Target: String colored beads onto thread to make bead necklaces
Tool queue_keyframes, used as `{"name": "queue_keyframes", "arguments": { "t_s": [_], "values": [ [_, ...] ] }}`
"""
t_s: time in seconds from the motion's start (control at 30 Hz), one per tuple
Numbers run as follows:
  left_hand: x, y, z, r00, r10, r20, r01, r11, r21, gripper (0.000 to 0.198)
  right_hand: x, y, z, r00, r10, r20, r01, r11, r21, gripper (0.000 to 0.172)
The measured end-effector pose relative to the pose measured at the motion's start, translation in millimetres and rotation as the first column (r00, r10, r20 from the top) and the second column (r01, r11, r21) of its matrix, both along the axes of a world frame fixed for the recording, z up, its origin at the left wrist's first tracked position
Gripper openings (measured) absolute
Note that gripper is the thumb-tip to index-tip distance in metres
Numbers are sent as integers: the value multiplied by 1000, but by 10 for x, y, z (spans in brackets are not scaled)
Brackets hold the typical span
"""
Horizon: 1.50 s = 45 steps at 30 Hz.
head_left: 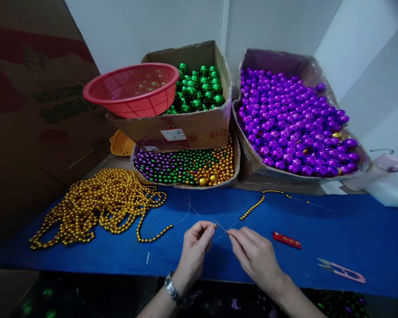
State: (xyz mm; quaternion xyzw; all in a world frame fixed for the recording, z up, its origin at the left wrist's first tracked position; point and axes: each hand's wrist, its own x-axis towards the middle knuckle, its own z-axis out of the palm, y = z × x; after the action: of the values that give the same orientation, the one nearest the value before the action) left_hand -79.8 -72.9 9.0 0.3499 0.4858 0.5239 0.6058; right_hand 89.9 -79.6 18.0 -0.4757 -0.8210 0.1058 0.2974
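My left hand, with a metal watch on its wrist, is closed in a pinch. Opposite it, the thumb and forefinger of my right hand press together. A thin thread stretches between the two sets of fingertips; whether part of it is a needle, I cannot tell. A clear thread also runs past the fingers to a short strand of gold beads. On the left lies a large heap of gold bead strings. Its loose end trails a thread near my left hand.
A red lighter-like piece and pink-handled thread snips lie right on the blue cloth. Behind stand boxes of purple balls, green balls and mixed small beads. A red basket sits atop the green box.
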Motion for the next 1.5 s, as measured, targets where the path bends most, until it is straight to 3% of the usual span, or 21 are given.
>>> {"name": "queue_keyframes", "arguments": {
  "t_s": [0.5,1.17,1.3,1.5],
  "values": [
    [-1,-11,-6,1000,-7,-19,8,1000,7,22,4,-18,-36,1000,4,-6,-4,1000,-16,25],
    [27,-17,-9,993,-30,113,33,999,-24,23,-88,-98,-52,994,63,91,-60,998,-31,25],
    [37,-22,-38,1000,-28,5,28,999,-18,26,-92,-81,-163,992,102,80,-108,991,81,28],
    [-21,-43,-74,951,75,-300,-12,978,208,25,-117,-9,-262,978,203,55,-208,971,121,23]
  ]
}}
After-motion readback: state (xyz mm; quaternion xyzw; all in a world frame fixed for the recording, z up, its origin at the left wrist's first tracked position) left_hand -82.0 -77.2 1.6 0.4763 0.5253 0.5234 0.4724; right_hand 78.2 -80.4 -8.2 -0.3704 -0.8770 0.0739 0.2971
